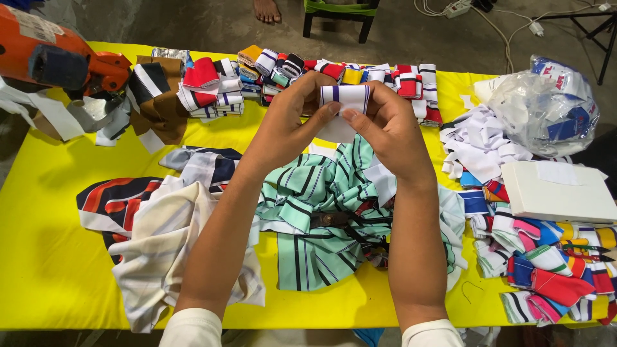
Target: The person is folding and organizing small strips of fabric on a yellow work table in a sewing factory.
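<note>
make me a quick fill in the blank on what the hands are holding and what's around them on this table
1. Both hands, the left hand and the right hand, hold one white knit band with dark ____.
2. The table has a ____ cover.
3. Below the hands lies a mint green ____ cloth.
4. The flat white box lies by the person's ____ hand.

Missing words: stripes; yellow; striped; right

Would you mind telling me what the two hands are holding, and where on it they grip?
Both hands hold a small white knit band with dark stripes: the left hand pinches its left edge, the right hand its right edge.
</note>
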